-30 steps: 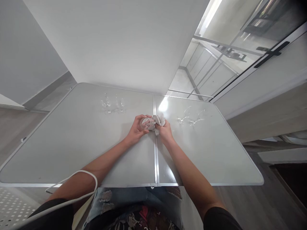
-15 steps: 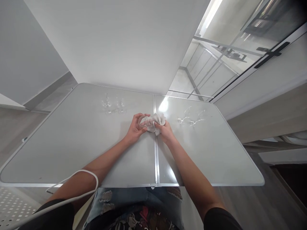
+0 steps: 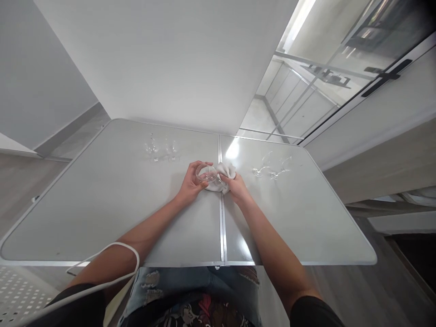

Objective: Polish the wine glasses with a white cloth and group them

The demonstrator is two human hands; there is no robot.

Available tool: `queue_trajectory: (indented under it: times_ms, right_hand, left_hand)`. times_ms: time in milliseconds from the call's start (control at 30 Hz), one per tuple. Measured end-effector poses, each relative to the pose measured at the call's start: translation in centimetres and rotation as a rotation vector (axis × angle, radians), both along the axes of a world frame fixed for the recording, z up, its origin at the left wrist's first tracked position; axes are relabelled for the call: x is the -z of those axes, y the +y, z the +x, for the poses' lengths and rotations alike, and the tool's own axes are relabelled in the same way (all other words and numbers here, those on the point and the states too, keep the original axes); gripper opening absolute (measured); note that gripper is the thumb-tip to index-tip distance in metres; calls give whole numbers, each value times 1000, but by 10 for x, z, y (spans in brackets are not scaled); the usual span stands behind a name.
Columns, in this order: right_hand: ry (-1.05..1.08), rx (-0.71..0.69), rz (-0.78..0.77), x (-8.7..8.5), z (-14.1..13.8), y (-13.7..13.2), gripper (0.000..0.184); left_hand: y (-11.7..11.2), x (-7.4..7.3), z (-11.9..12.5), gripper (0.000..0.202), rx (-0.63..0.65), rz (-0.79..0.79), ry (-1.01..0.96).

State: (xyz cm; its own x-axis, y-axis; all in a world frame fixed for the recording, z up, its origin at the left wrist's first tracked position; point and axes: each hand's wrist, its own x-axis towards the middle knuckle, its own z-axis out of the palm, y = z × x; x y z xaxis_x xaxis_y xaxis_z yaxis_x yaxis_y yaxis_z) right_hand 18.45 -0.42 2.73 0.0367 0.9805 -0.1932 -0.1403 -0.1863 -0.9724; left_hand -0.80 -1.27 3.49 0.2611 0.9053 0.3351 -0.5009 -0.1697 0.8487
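A clear wine glass [image 3: 206, 173] lies tilted between my hands above the middle of the table, its round rim toward the left. My left hand [image 3: 193, 180] is wrapped around the bowl. My right hand [image 3: 235, 184] grips a crumpled white cloth [image 3: 227, 170] against the stem end, which the cloth and fingers partly hide. Part of the cloth also hangs beneath the bowl.
Two upside-down-looking clear glasses [image 3: 152, 147] stand at the back left of the white folding table [image 3: 102, 195]. Two more stemmed glasses [image 3: 261, 168] are on the right half. A metal seam [image 3: 222, 227] crosses the tabletop. A white cable [image 3: 117, 243] loops by my left forearm.
The glass has turned slightly, so its rim shows rounder and a little farther right. The cloth has shifted around the stem. Both arms stay in nearly the same place.
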Motion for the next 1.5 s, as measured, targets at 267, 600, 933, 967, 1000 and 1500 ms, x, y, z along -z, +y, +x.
queue_trajectory:
  times_ms: [267,600,933,967,1000,1500]
  right_hand:
    - [-33,98,12,-2,5,1,43]
    - [-81,105,9,0,5,2,41]
    - [-119,103,48,1,2,1,39]
    - [-135,114,65,-1,2,1,39]
    - [-159,118,84,-2,2,1,38]
    - [-412,-168,685,-25,-34,-28,65]
  left_hand:
    - [0,3,1,59,14,27,4]
    - [7,10,0,59,-62,83,-14]
    - [6,12,1,58,-27,117,3]
    - [6,12,1,59,-12,115,6]
    - [6,11,1,60,-8,113,7]
    - [-2,18,9,59,-25,-105,35]
